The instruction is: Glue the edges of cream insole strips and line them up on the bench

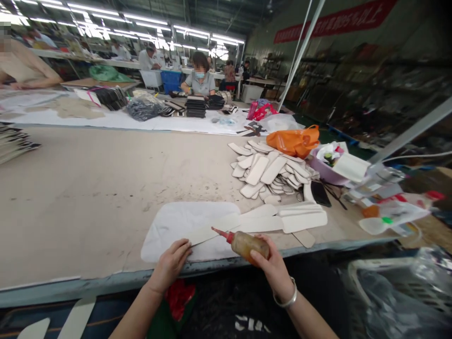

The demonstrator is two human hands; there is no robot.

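My right hand (273, 266) is wrapped round a squeeze bottle (248, 246) of amber-brown liquid, which looks like glue. Its red nozzle tilts left, its tip over or very close to a long off-white strip (208, 230). My left hand (172, 261) pinches the near left end of that strip between thumb and fingers. Beneath the strip lies a white sheet (165, 226) at the table's front edge. To the right, more off-white pieces (304, 221) lie overlapping, some touching or overlapping the strip's far end.
A heap of dark-edged pale pieces (259, 170) sits behind, beside an orange bag (294, 141). Farther right are a phone (320, 194), a purple basin (328, 173) and a plastic bottle (420, 200). Across the brown-covered table (88, 188), a co-worker (201, 82) sits behind black stacks (196, 107).
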